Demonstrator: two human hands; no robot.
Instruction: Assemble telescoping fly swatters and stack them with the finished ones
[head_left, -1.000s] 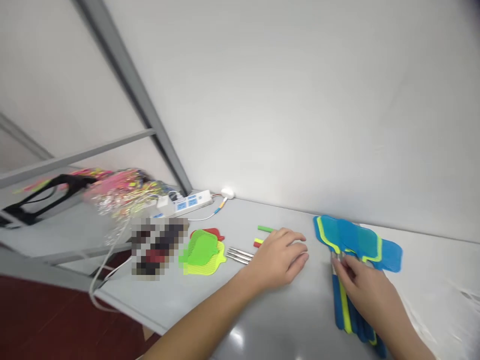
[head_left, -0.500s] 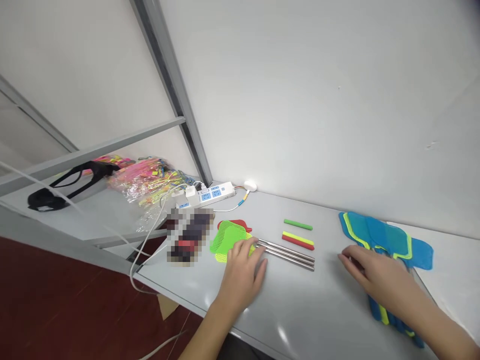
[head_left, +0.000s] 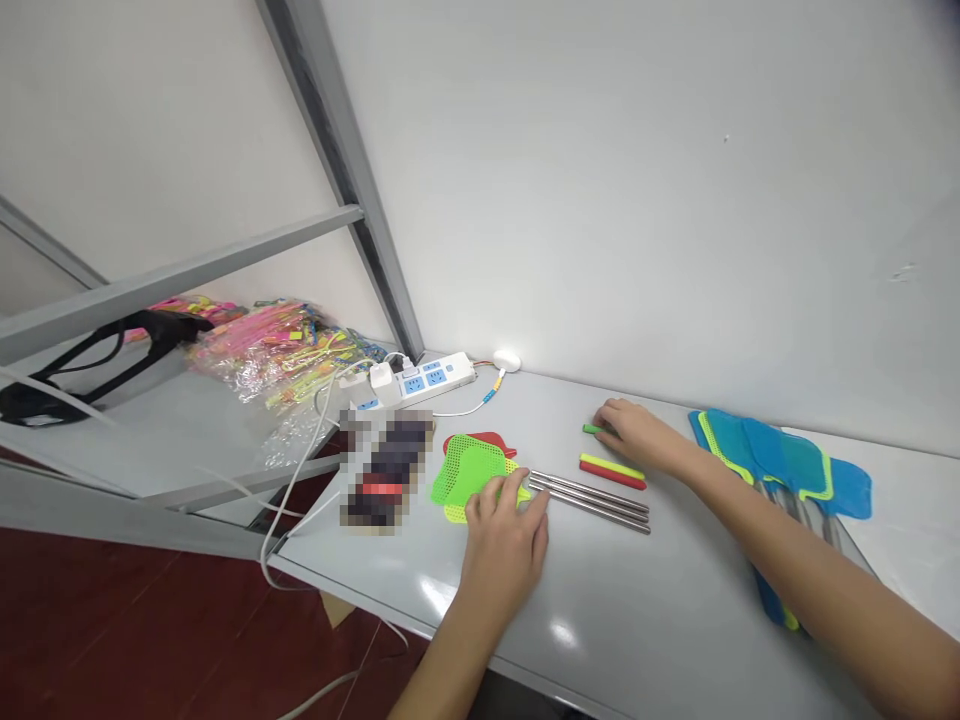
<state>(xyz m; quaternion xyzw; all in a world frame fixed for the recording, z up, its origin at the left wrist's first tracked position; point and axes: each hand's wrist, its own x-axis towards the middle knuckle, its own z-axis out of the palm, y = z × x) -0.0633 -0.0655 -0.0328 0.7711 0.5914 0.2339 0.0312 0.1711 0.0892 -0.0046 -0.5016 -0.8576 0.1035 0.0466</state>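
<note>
A person's two bare hands work over a glossy grey bench point(head_left: 637, 600) against a pale wall. The right hand point(head_left: 637, 432) lies over a slim, round bright-green tube point(head_left: 589, 428) near the wall; only one end shows. Its fingers curl about the tube, but from where I stand I cannot tell whether they grip it.

Nearer the bench's front edge, the left hand point(head_left: 504, 540) has bent fingers at the edge of a flat green mesh head point(head_left: 471, 468). They seem to touch it; whether they pinch it I cannot tell. Under that head, a yellow mesh head point(head_left: 454, 514) and a red flat head point(head_left: 491, 439) show in part. Just right of the left hand lie slender silver metal rods point(head_left: 592, 502), side by side. Between rods and green tube, a yellow tube point(head_left: 611, 465) touches a red tube point(head_left: 613, 475).

The green tube looks light, smooth and apt to roll, best taken around its middle. The rods look stiff and slippery; the mesh heads thin and bendy, best held by their narrow necks.
</note>
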